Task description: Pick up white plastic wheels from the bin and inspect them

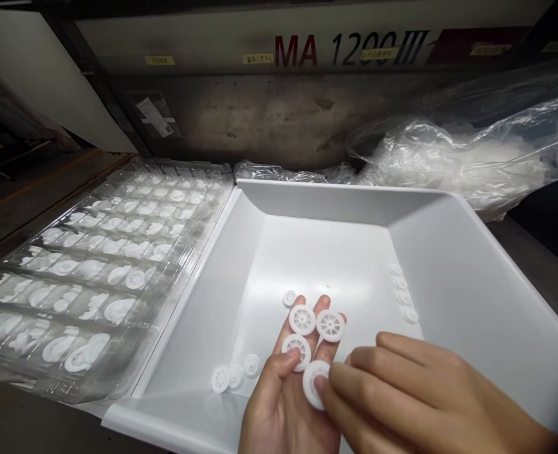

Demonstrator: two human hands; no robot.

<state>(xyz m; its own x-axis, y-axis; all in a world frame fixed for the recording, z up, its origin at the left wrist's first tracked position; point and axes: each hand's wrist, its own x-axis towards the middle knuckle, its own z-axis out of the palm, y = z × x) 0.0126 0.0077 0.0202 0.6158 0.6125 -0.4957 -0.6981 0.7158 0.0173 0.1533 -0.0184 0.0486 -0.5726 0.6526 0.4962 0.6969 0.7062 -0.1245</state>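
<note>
My left hand (285,403) lies palm up over the front of a white plastic bin (458,271), with several small white spoked wheels (302,320) resting on its fingers. My right hand (411,397) comes in from the right, and its fingertips pinch one white wheel (313,383) lying on the left palm. More loose white wheels (234,377) lie on the bin floor to the left of my hands. One small wheel (289,298) sits just beyond my fingertips. Several more wheels (403,293) lie in a row by the right wall.
A clear blister tray (99,265) with rows of pockets holding white wheels lies left of the bin. Behind the bin rests a clear plastic bag (463,157) of white parts. A grey machine panel (307,75) marked "MA 1200III" stands at the back.
</note>
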